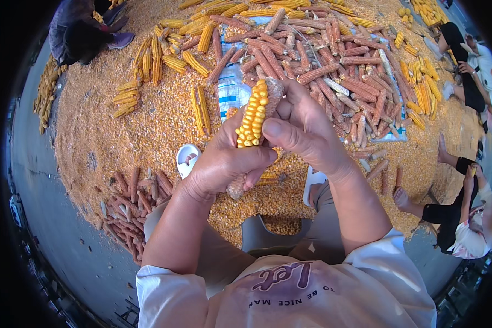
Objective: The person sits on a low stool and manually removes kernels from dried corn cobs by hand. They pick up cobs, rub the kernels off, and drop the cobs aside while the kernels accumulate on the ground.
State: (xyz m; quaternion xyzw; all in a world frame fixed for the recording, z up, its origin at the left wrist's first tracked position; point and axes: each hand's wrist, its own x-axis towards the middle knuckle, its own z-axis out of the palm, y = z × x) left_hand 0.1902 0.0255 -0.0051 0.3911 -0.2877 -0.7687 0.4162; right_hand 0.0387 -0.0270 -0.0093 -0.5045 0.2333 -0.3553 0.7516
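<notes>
A partly shelled corn cob (253, 117) is held slantwise between my hands, over the loose kernels. Yellow kernels remain in a patch along its side, while bare cob shows at the upper end and at the lower end. My left hand (229, 160) wraps around the lower part, its thumb lying across just below the kernels. Around the upper part curls my right hand (307, 127), with the thumb tip at the right edge of the kernel patch. Fingers of both hands behind the cob are partly hidden.
Bare reddish cobs (320, 74) lie heaped on a blue-and-white sheet (231, 88); another heap (127, 217) is at left. Unshelled ears (199, 110) lie on spread kernels (94, 123). White shoes (186, 159) flank a grey stool (252, 233). People (467, 217) work at right and upper left.
</notes>
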